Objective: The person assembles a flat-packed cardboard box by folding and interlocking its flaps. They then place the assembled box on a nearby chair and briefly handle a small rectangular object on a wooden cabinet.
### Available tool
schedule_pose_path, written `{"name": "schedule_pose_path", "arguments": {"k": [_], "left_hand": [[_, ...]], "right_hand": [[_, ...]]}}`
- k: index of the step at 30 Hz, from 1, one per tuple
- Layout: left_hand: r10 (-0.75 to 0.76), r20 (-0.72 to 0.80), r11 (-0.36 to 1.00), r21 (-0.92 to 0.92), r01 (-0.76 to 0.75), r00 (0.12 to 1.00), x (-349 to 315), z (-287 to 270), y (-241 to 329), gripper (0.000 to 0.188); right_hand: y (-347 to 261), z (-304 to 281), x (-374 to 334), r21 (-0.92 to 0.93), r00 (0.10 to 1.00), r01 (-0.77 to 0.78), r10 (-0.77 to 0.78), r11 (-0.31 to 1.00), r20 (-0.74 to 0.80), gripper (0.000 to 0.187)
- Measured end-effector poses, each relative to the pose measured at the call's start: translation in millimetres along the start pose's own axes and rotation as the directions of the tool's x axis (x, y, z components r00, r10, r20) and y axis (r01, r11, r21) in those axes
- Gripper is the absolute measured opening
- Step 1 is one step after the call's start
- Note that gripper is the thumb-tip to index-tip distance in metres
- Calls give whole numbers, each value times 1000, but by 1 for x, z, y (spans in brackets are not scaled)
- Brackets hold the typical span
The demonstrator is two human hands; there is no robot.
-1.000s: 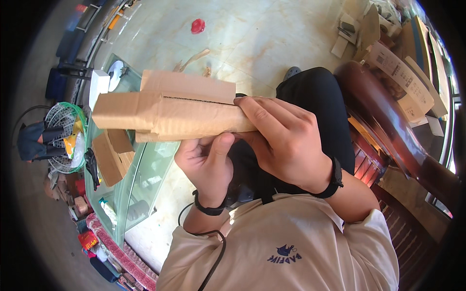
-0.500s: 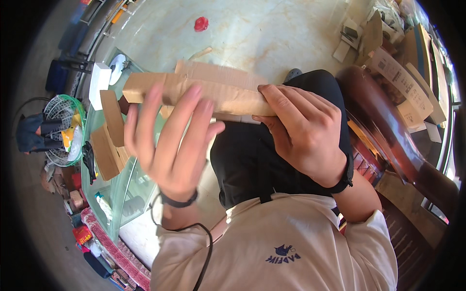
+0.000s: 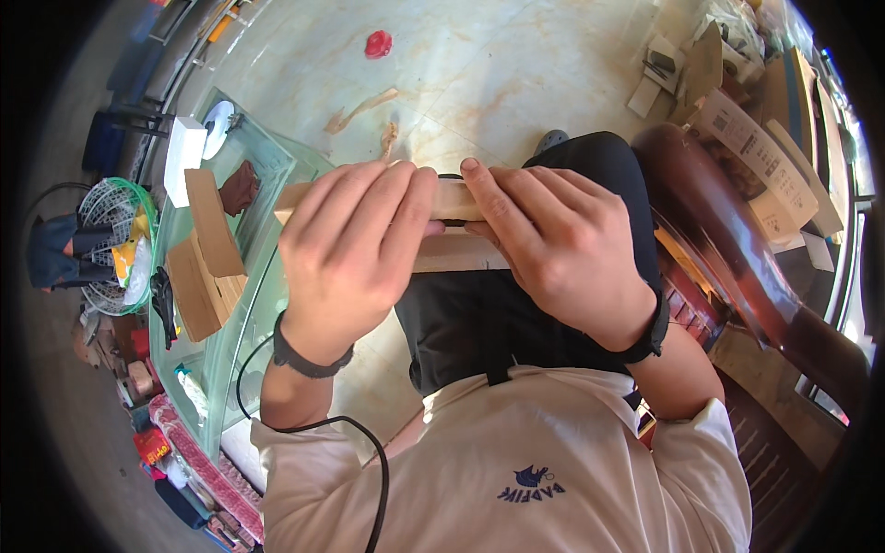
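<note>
Left hand (image 3: 350,249) and right hand (image 3: 567,249) both clasp folded cardboard (image 3: 452,196), held over black trousers (image 3: 525,323). Folding looks partly done: narrow strip shaped, lower flap (image 3: 461,256) apart, seemingly unfinished. Bent cardboard piece (image 3: 214,230) rests leftward on glass table (image 3: 221,359).

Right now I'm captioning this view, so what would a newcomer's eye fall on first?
Likely the person's two hands at the centre, gripping the folded tan cardboard above the dark trousers. Next, perhaps, the bright red thing on the pale floor near the top edge, then the glossy red-brown armrest curving down the right side.
</note>
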State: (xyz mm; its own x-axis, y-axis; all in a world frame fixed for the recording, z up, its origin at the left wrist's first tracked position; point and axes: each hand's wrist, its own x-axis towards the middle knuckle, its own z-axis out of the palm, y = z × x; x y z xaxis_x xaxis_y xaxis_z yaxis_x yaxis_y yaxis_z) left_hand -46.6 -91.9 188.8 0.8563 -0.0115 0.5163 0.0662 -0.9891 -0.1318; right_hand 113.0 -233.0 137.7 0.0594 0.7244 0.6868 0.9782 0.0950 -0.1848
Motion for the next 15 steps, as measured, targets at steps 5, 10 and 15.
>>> {"name": "schedule_pose_path", "arguments": {"k": [5, 10, 15], "left_hand": [[13, -81, 1000, -19, -15, 997, 3, 6, 3, 32], [-55, -30, 996, -76, 52, 998, -3, 8, 5, 25], [-67, 45, 984, -164, 74, 997, 1, 9, 6, 24]], "right_hand": [[1, 7, -3, 91, 997, -38, 45, 995, -70, 28], [1, 2, -2, 150, 996, -88, 92, 985, -16, 20], [7, 7, -4, 212, 993, -116, 109, 970, 46, 17]]}}
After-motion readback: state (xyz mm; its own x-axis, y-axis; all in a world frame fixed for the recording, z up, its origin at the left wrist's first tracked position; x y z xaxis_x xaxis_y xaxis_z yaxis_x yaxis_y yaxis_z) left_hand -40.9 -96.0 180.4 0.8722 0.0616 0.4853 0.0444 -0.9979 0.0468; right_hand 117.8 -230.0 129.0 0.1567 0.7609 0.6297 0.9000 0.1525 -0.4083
